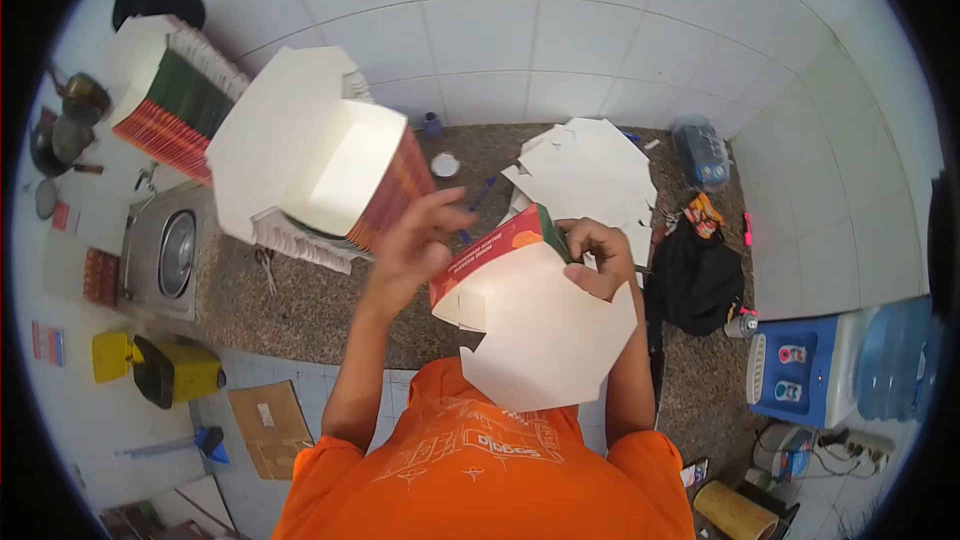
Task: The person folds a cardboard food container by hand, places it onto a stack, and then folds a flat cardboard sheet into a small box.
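A partly folded paper food carton, white inside with a red and green printed outer side, is in front of my chest. My right hand grips its green edge, thumb on the white inner face and fingers curled behind. Just off the carton's left end, my left hand is raised with its fingers apart, slightly blurred, holding nothing. Beyond it leans a tall stack of nested folded cartons. Flat white carton blanks lie in a pile on the counter behind the carton I hold.
Another carton stack stands farther left, near the sink. Scissors and a small round white-topped item lie on the granite counter. At right are a black bag, a can and a water dispenser.
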### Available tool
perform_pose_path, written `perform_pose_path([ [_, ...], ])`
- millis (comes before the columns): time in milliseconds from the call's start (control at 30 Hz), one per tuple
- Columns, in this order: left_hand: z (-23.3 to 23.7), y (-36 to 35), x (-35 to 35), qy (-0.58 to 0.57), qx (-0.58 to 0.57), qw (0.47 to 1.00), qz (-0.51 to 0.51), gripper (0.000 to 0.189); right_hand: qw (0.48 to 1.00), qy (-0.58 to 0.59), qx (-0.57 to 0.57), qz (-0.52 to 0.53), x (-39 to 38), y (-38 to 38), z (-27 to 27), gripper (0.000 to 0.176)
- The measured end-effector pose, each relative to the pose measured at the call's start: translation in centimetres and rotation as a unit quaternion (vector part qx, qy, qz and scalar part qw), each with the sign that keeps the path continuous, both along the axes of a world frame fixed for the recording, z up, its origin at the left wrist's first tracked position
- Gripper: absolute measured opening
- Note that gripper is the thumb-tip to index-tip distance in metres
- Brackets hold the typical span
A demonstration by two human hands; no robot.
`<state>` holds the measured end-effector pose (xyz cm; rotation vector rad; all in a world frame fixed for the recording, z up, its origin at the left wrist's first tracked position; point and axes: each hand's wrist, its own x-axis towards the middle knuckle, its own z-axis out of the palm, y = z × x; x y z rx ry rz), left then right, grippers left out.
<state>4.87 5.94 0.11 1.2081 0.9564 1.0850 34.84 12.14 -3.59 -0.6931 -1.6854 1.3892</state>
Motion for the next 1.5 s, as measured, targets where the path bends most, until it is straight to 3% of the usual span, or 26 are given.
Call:
perform_pose_path([
  [33, -0.5, 0.4, 0.7, -0.025, 0.044, 0.997, -0.065, 0.096, 1.000, 0.003, 0.003, 0.014, -0.9, 0.3, 0.3, 0.021],
  [67, -3.8, 0.4, 0.4, -0.024, -0.036, 0.990, -0.138, 0.121, 0.999, 0.025, -0.024, 0.018, -1.8, 0.7, 0.7, 0.024],
  [100, -6.4, 0.5, -0.2, -0.068, -0.107, 0.952, -0.277, 0.116, 0.997, 0.047, -0.050, 0.020, -2.6, 1.1, 1.4, 0.027],
  [200, -22.2, -0.8, 1.1, -0.255, -0.173, 0.885, -0.348, 0.109, 0.992, 0.058, -0.105, 0.044, -3.3, 0.3, 3.2, 0.039],
  [267, -13.0, -2.7, 2.2, -0.009, -0.201, 0.910, -0.362, 0.108, 0.990, 0.024, -0.117, 0.079, -2.7, 0.3, 0.6, 0.064],
  [300, -13.6, -4.0, 3.3, -0.126, -0.189, 0.910, -0.347, 0.102, 0.989, 0.040, -0.099, 0.106, -2.0, 0.9, -2.5, 0.061],
  [367, -12.5, -5.9, 4.9, -0.273, -0.218, 0.906, -0.239, 0.097, 0.912, 0.246, -0.312, 0.105, -1.5, -1.0, -3.6, 0.066],
  [400, -11.0, -6.1, 4.9, -0.294, -0.231, 0.914, -0.160, 0.102, 0.910, 0.243, -0.316, 0.111, -0.7, -2.3, -4.7, 0.066],
  [467, -7.5, -5.6, 4.8, -0.242, -0.179, 0.954, -0.002, 0.118, 0.839, 0.373, -0.389, -0.077, 0.7, -4.3, -6.6, 0.077],
  [500, -6.4, -5.0, 5.0, -0.170, -0.114, 0.976, 0.077, 0.128, 0.894, 0.344, -0.284, -0.037, 1.1, -4.6, -7.1, 0.067],
  [567, -5.9, -4.7, 4.8, 0.006, 0.045, 0.998, 0.050, 0.139, 0.973, 0.054, -0.121, -0.191, -0.7, -6.7, -6.8, 0.058],
  [700, -2.4, -5.6, 5.7, -0.055, 0.053, 0.979, -0.189, 0.142, 0.956, -0.138, -0.158, -0.207, -0.6, -5.1, -7.5, 0.051],
  [733, -0.3, -5.7, 6.5, -0.064, -0.071, 0.964, -0.246, 0.143, 0.973, 0.112, -0.132, -0.152, -0.9, -4.8, -13.1, 0.049],
  [767, 0.8, -5.9, 6.8, -0.069, -0.196, 0.931, -0.299, 0.145, 0.926, 0.356, -0.097, -0.086, -2.4, -4.9, -13.9, 0.048],
  [800, 0.1, -5.9, 6.4, -0.064, -0.191, 0.932, -0.302, 0.145, 0.953, 0.237, -0.146, -0.119, -1.9, -4.8, -13.7, 0.048],
  [833, -1.6, -5.9, 5.6, 0.043, 0.043, 0.978, -0.198, 0.143, 0.963, 0.113, -0.191, -0.151, -2.8, -4.4, -7.9, 0.049],
  [867, -2.5, -5.8, 5.2, 0.143, 0.273, 0.948, -0.076, 0.142, 0.959, 0.080, -0.195, -0.188, -3.7, -1.9, -3.5, 0.057],
  [900, -1.8, -4.0, 4.8, 0.018, 0.358, 0.933, -0.029, 0.138, 0.953, 0.067, -0.154, -0.254, -5.2, -2.2, -0.3, 0.068],
  [933, -1.0, -2.2, 4.2, -0.106, 0.433, 0.895, 0.018, 0.134, 0.953, 0.105, -0.217, -0.182, -5.9, -2.2, -0.6, 0.066],
  [967, -0.3, -2.0, 3.6, -0.012, 0.420, 0.905, 0.062, 0.130, 0.944, 0.142, -0.279, -0.107, -6.9, -2.4, -0.3, 0.064],
  [1100, 2.3, -4.0, 0.0, 0.143, 0.327, 0.915, 0.189, 0.122, 0.996, -0.018, -0.080, 0.021, -11.7, 0.1, 5.3, 0.046],
  [1167, 5.5, -4.9, -3.3, 0.411, 0.366, 0.802, 0.233, 0.105, 0.994, -0.095, 0.054, 0.026, -14.3, 4.3, 8.4, 0.046],
  [1233, 5.7, -5.7, -6.0, 0.514, 0.350, 0.725, 0.297, 0.070, 0.966, -0.165, 0.196, 0.027, -17.5, 8.5, 10.8, 0.043],
  [1267, 4.9, -5.8, -7.2, 0.514, 0.355, 0.724, 0.291, 0.070, 0.954, -0.152, 0.259, 0.018, -20.2, 10.4, 10.5, 0.041],
  [1333, 2.7, -6.1, -8.8, 0.481, 0.274, 0.766, 0.328, 0.036, 0.915, -0.239, 0.320, 0.056, -24.8, 13.8, 11.2, 0.033],
  [1500, 3.6, -5.7, -7.6, 0.469, 0.315, 0.742, 0.362, 0.020, 0.806, -0.498, 0.314, 0.070, -29.4, 15.4, 13.7, 0.026],
])
